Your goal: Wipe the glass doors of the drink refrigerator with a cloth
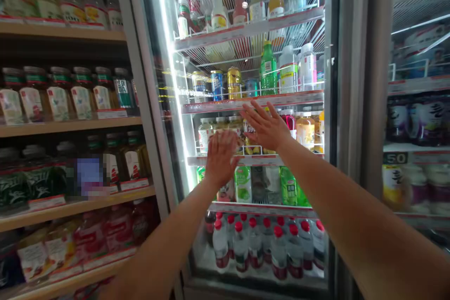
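Note:
Both my arms stretch forward at a lit drinks fridge (332, 103) with wire shelves. My left hand (221, 155) is raised with fingers together and upright, slightly blurred, in front of the shelf of yellowish bottles (206, 133). Higher and to the right, my right hand (265, 126) has its fingers spread flat, just under the shelf of cans (234, 82). Neither hand holds anything. I cannot tell whether the palms touch a glass door or hang in open air. Green-labelled bottles (243, 183) stand below the hands.
Red-capped water bottles (279, 253) fill the fridge's bottom shelf. Wooden shelves (70, 126) on the left carry rows of bottled drinks and packets. A second fridge (418, 117) with purple-labelled drinks stands at the right behind a grey door frame.

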`<state>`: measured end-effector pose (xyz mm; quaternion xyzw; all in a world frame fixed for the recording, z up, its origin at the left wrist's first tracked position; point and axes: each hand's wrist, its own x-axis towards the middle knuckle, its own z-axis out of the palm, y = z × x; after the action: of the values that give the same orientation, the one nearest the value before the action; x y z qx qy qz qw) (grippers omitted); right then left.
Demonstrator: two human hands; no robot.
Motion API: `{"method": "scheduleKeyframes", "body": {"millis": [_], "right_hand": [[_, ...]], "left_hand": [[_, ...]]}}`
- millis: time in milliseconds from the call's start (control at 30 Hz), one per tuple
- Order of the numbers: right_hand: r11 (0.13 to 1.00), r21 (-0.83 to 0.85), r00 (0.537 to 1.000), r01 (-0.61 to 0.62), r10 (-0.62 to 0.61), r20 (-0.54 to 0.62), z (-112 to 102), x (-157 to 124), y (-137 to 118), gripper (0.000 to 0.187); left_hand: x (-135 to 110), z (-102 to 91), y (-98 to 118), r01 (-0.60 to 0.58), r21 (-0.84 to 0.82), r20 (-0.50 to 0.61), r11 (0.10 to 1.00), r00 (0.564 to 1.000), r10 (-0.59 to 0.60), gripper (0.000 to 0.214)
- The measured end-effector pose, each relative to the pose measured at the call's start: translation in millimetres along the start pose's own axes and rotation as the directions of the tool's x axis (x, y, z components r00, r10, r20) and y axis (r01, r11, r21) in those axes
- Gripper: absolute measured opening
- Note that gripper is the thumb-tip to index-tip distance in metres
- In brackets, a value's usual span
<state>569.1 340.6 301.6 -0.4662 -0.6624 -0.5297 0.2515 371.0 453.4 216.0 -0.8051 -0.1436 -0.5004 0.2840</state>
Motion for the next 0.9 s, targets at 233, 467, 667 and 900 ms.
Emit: {"method": "scheduleKeyframes", "body": {"millis": [233,467,667,900], "right_hand": [[1.0,0.017,1.0,-0.003,0.003,0.024,0.5,-0.6,1.5,0.066],[1.0,-0.025,0.999,-0.004,0.005,0.035,-0.2,0.2,1.0,0.067],[0.995,-0.103,1.0,0.013,-0.012,0.012,5.4,-1.0,4.0,0.069],[0.993,-0.115,1.0,0.01,-0.012,-0.02,8.7,-1.7,4.2,0.068]], "left_hand": [[-33.8,22.9,61.8,-0.403,0.049,0.095,0.914,0.913,0.397,0.066],[-53.0,14.4,-10.3,-0.149,0.093,-0.019,0.984,0.988,0.152,0.062],[-120.6,5.4,-73.5,0.285,0.131,-0.012,0.949,0.958,-0.286,0.067],[-127.6,5.4,-44.6,0.152,0.124,0.063,0.981,0.985,-0.16,0.076]]}}
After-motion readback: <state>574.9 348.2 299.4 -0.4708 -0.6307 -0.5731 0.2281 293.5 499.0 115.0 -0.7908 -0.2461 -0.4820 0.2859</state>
